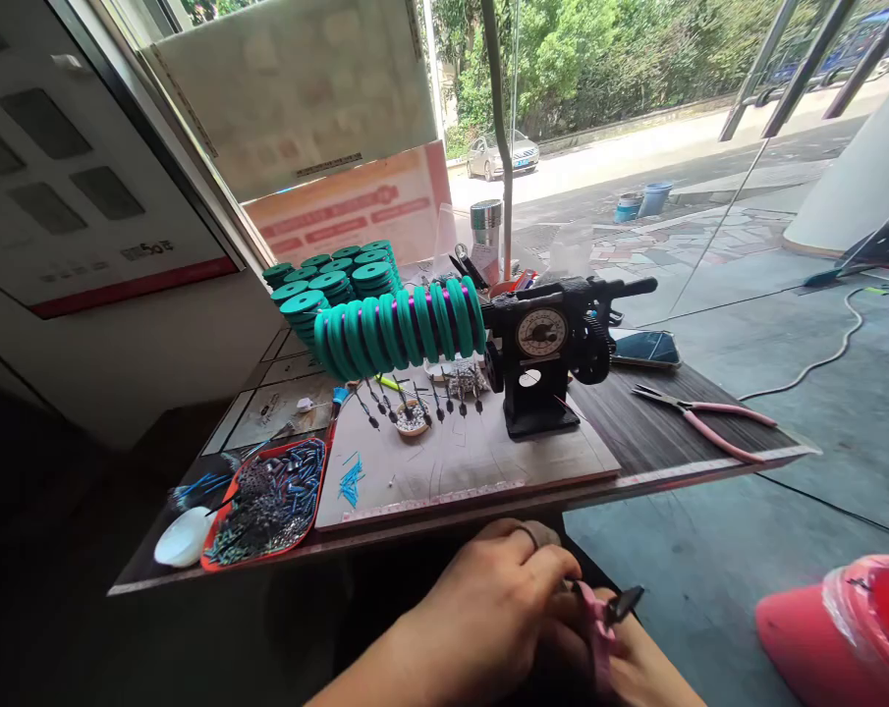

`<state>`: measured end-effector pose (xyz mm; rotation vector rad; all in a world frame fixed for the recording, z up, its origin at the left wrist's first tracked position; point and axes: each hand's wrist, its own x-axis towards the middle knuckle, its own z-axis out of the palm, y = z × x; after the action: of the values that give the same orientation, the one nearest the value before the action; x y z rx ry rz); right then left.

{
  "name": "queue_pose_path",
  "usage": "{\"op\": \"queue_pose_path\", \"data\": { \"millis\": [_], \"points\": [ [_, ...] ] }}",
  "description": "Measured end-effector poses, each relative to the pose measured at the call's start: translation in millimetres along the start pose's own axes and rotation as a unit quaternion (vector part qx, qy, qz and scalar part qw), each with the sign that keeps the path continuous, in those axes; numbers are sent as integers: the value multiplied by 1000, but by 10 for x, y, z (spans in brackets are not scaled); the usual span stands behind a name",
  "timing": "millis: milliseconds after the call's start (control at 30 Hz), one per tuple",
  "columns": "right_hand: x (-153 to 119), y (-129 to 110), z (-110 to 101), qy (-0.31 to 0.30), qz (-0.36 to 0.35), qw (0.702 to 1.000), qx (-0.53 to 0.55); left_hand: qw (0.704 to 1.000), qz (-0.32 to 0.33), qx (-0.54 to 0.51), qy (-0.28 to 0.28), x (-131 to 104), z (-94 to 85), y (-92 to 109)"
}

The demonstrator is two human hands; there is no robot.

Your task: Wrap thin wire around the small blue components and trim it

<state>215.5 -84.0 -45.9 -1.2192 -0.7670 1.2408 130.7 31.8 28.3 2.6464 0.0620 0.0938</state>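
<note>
My left hand (pixel 480 604) is in front of the table's near edge, its fingers curled in and touching my right hand. Whatever the left fingertips may hold is hidden. My right hand (pixel 636 663), partly covered by the left, is closed around a small pink-handled cutting tool (pixel 600 628) with a dark tip pointing up and right. Beyond the hands, a black winding machine (pixel 539 393) with a round dial stands on a pale board (pixel 444 491). A row of green foam spools (pixel 400 329) sits on its shaft, with several dark swivel-like pieces (pixel 436 412) hanging below.
An orange tray (pixel 212 550) of small fishing-tackle parts and a white bowl (pixel 183 537) are at left. Blue tubes (pixel 351 481) lie on the board. Long-nose pliers (pixel 698 412) and a phone (pixel 646 348) lie at right. Stacked spools (pixel 304 304) stand behind; a red bucket (pixel 805 619) is on the floor.
</note>
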Motion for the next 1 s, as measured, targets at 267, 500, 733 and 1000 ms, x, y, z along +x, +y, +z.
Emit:
{"op": "queue_pose_path", "data": {
  "millis": [267,500,733,1000],
  "points": [
    [-59,-130,-238,27,-56,985,-158,998,-24,48,-18,158,13,33],
    [2,-315,-346,-20,-35,987,-155,999,10,49,18,236,68,-46],
    [23,-406,-486,28,-45,972,-229,993,24,99,56,359,69,-111],
    [-44,-37,-504,300,-171,852,-392,966,-63,86,237,504,316,-234]
  ]
}}
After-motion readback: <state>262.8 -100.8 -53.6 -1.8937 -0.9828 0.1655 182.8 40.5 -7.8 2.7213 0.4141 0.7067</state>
